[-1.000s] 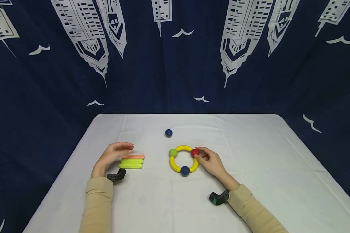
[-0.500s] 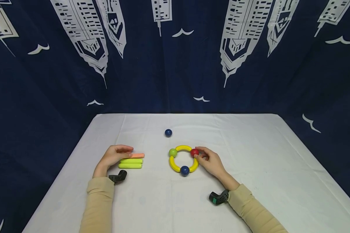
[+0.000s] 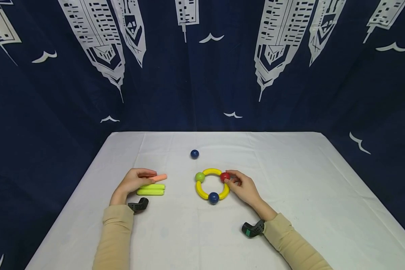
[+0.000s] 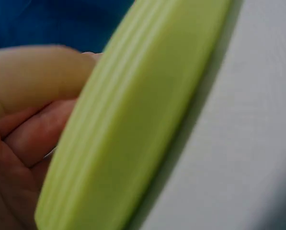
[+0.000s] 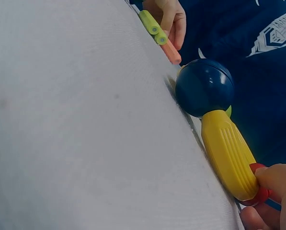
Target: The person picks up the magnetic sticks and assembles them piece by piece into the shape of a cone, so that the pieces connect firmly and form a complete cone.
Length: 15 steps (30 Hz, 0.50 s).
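In the head view my left hand [image 3: 131,182] pinches a salmon-coloured stick [image 3: 161,177], whose right end sticks out past the fingertips. Two lime-green ribbed sticks [image 3: 151,192] lie side by side just below it; one green stick [image 4: 128,120] fills the left wrist view and hides part of the hand. At the table's middle lies a ring of curved yellow rods [image 3: 201,190] joined by a green ball [image 3: 200,177], a blue ball [image 3: 213,198] and a red ball [image 3: 224,176]. My right hand [image 3: 245,189] holds the ring at the red ball, thumb and fingers on it.
A loose blue ball [image 3: 194,154] lies behind the ring on the white-clothed table [image 3: 290,161]. Dark blue printed fabric [image 3: 195,82] hangs behind the table. A black wrist camera [image 3: 253,228] sits at each wrist.
My left hand has come down onto the salmon stick, taken hold of it and tilted it, its right end now higher and apart from the green sticks. The right hand and ring stay put.
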Motion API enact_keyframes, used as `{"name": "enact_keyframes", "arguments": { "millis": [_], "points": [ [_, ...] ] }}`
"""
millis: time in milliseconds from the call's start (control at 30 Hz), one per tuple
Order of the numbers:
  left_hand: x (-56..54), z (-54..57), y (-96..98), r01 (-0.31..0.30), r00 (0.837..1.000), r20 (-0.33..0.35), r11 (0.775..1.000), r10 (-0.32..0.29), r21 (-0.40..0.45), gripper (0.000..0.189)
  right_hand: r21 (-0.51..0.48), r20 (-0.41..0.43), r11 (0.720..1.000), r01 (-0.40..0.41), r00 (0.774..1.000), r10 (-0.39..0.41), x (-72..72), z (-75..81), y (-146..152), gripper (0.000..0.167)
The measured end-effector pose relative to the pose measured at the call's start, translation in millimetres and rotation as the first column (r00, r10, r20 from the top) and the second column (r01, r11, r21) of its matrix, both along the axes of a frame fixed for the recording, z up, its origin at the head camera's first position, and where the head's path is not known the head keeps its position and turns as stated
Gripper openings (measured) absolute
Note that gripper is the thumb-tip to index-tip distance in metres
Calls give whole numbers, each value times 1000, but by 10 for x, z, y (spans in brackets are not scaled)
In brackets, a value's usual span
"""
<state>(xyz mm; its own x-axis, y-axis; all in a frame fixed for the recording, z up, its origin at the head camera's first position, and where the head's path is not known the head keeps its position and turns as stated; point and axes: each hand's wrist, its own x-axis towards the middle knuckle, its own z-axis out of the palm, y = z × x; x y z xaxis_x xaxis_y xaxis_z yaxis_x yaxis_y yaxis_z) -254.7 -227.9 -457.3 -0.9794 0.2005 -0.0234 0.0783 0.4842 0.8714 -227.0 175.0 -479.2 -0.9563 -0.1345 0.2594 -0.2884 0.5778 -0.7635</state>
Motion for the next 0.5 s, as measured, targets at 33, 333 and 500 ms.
{"name": "enact_keyframes", "arguments": {
  "millis": [33, 333, 500],
  "points": [
    [-3, 0, 9, -3, 1000, 0, 1000, 3, -6, 34, 1, 1, 1000, 0, 1000, 0, 0, -1, 1, 35],
    [-14, 104, 111, -65, 993, -90, 994, 73, 93, 40, 15, 8, 1000, 17, 1000, -17, -6, -13, -9, 35],
    [-17, 281, 269, -55, 974, -200, 970, 105, 238, 44, 8, 8, 1000, 22, 1000, -22, -4, -5, -6, 34]
  ]
}}
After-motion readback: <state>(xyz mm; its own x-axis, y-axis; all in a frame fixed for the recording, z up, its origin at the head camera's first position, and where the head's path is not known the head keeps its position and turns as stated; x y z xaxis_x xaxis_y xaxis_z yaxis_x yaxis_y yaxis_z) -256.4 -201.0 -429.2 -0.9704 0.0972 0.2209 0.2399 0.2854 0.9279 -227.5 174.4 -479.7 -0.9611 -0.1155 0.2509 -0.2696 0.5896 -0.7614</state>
